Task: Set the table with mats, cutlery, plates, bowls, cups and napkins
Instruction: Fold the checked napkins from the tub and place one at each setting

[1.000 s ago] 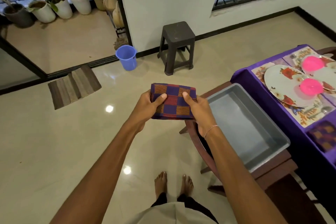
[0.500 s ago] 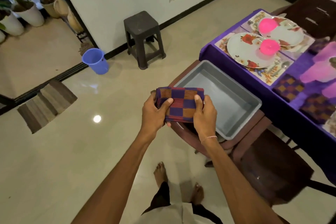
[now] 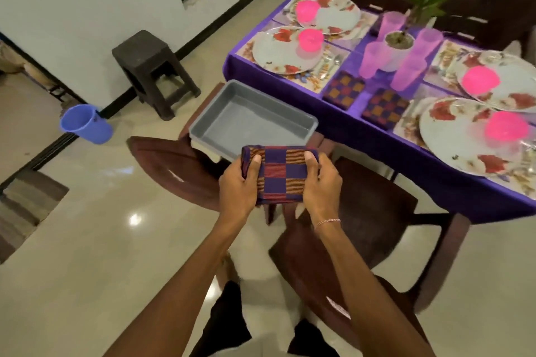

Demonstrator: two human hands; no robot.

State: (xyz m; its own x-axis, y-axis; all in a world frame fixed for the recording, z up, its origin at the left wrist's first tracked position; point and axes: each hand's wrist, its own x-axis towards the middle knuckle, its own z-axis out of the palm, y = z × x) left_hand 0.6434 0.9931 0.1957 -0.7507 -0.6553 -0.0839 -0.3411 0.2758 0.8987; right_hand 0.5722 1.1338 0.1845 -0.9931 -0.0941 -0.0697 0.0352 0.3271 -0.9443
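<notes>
1. Both hands still hold the folded checked napkin. L hand grips its left end and R hand its right end, thumbs on top, other fingers curled under.
2. Napkin is at frame centre, up in the air, just in front of the near rim of the grey tub and above a dark chair. It isn't touching the table.
3. Vs 0.5 s ago: same two-handed grip. The view has swung toward the table, whose purple cloth now fills the upper right.
4. Newly in view: two more floral plates at right, so four in all, each w/ a pink bowl on it and a printed mat under it. Pinkish cups cluster round a potted plant.
5. Cutlery lies right of the near-left plate, too blurred to tell which pieces.
6. Two laid napkins lie side by side on the cloth near the front edge, between left and right settings.
7. Stool and blue bucket have slid to the left of the frame.
</notes>
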